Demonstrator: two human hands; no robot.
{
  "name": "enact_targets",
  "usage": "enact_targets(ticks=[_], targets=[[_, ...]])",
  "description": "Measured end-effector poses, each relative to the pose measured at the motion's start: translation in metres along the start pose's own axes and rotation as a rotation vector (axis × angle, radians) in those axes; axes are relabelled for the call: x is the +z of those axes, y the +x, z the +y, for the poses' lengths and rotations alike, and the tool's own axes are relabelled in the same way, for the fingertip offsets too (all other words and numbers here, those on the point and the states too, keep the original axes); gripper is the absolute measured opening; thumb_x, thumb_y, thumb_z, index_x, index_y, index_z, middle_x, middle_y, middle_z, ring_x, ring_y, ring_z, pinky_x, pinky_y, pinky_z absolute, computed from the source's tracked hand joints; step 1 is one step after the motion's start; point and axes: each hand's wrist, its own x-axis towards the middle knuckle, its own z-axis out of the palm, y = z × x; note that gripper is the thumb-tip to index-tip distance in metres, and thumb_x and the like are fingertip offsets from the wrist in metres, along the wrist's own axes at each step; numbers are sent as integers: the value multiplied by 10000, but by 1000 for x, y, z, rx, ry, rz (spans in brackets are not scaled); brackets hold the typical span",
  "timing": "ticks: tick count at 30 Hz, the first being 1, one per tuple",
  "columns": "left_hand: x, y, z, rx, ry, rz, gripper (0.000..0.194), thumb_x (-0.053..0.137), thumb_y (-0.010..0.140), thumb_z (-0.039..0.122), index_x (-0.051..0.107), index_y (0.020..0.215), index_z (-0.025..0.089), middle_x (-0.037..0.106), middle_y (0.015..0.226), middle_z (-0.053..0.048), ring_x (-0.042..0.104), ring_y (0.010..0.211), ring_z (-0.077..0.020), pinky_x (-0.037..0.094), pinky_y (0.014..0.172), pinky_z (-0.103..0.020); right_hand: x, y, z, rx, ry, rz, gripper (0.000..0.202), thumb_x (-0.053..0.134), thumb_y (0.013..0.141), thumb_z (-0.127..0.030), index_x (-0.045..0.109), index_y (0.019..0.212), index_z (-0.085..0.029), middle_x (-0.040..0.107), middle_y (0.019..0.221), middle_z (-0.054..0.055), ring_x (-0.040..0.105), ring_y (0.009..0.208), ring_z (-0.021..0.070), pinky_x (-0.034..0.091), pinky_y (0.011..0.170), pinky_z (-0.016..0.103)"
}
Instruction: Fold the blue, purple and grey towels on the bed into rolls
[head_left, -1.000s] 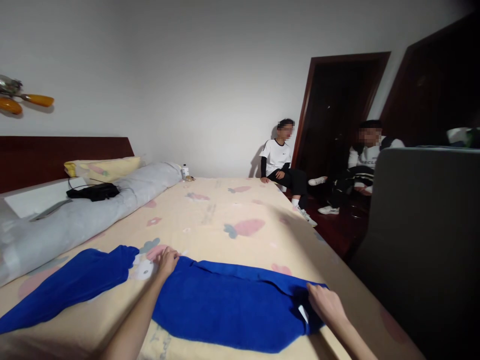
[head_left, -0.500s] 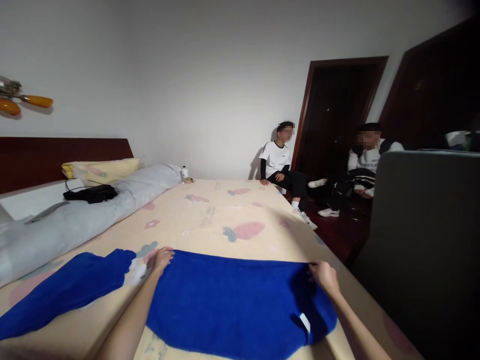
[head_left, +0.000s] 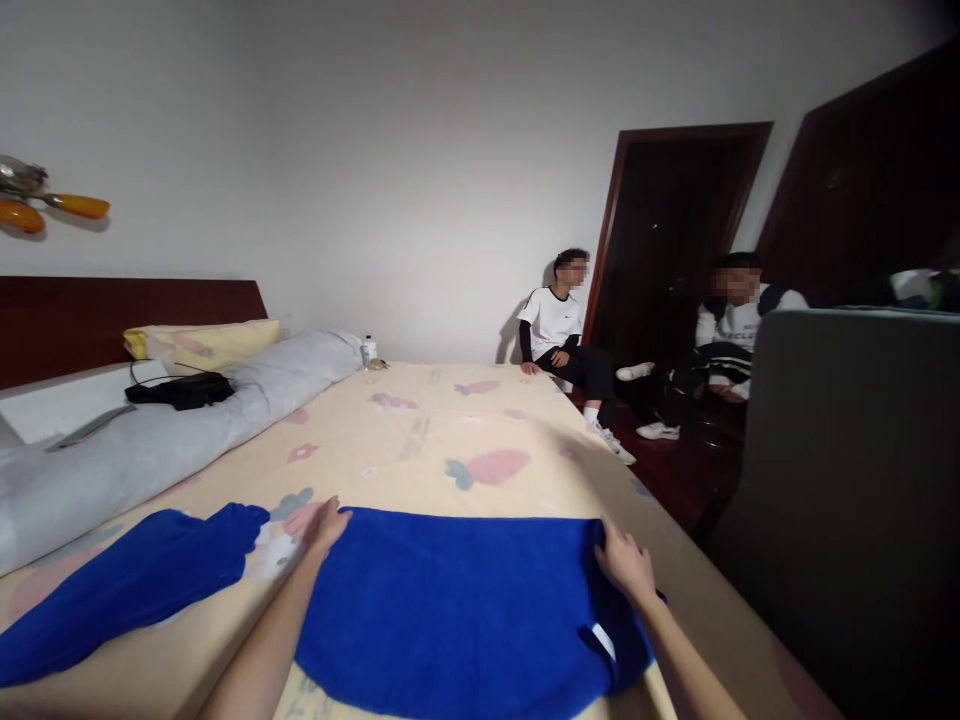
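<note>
A blue cloth (head_left: pixel 457 610) with a small white tag (head_left: pixel 604 641) near its lower right lies spread over the patterned bed sheet (head_left: pixel 420 470). My left hand (head_left: pixel 328 523) pinches its far left corner, fingers closed. At the far right corner, my right hand (head_left: pixel 625 562) grips the edge, its fingers bent over the fabric. Left of my left forearm rests a second blue cloth (head_left: pixel 142 575), bunched and narrow, touched by neither hand.
A long grey bolster (head_left: pixel 195 440) runs along the left, with a black bag-like item (head_left: pixel 181 390) on it. Behind are a yellow pillow (head_left: pixel 202 342) and a small bottle (head_left: pixel 368 351). Two people sit at the far right, beyond a dark chair back or panel (head_left: pixel 847 480).
My right hand has moved left and slightly nearer, drawing the cloth's right corner inward. The left hand keeps its hold at almost the same spot.
</note>
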Motion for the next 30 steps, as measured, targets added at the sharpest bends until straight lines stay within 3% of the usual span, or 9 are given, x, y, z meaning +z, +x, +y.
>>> enact_targets(ticks=[3,5,9,14,18,20,23,28,30], targets=[[0,-18,-8,52,74,-38,472,530,872,289,532,1322,149,529,1421,-161,460,1338,-266,377,1069,-408,11,-12,11,-14,-21,-9,577,328,891,-389,415,1431,-206,435,1489,134,402,1355,332,351,1032,594],[-3,-35,-16,85,109,-48,484,482,898,346,520,1347,169,449,1488,-147,364,1401,-283,283,1120,-502,16,-21,22,16,-37,59,606,243,912,-443,426,1422,-173,364,1523,177,376,1365,355,359,1006,619],[-10,-74,-39,193,241,62,487,343,949,348,495,1371,159,402,1522,-138,317,1420,-274,241,1124,-527,13,-45,34,-112,43,201,610,232,905,-495,546,1321,-179,467,1451,179,447,1310,351,362,1014,600],[-21,-118,-91,200,403,273,500,338,920,417,591,1249,139,606,1293,-183,515,1223,-357,418,966,-522,-6,-90,31,-349,352,-61,485,383,866,-562,674,1154,-303,698,1135,64,610,1106,280,424,997,469],[-31,-130,-119,141,121,173,502,504,780,540,642,1115,192,693,1128,-117,610,1097,-330,490,918,-449,-20,-110,39,-327,296,-184,565,532,676,-366,649,1221,-275,707,1011,71,618,1052,300,432,973,470],[-34,-131,-120,151,-99,79,557,585,681,583,640,1084,202,716,1078,-85,649,1043,-301,522,891,-389,-24,-111,47,-300,194,-195,548,524,588,-287,710,1103,-291,705,1050,71,594,1104,333,430,965,486],[-39,-131,-111,103,-285,33,628,677,542,634,647,996,202,734,984,-77,677,990,-306,549,845,-359,-30,-112,63,-313,100,-180,391,501,616,-285,753,915,-308,716,1024,68,608,1081,343,457,910,478],[-62,-141,-100,-39,-376,-102,517,759,413,663,580,626,227,706,708,-43,688,884,-338,562,760,-374,-32,-123,104,-358,109,-117,371,499,671,-304,772,921,-327,735,982,82,669,969,308,516,858,422],[-75,-148,-98,-108,-397,-154,514,758,428,670,562,584,223,679,651,-29,688,817,-326,560,700,-372,-26,-131,124,-364,104,-68,352,525,669,-327,782,909,-323,742,984,97,681,949,316,538,842,421]])
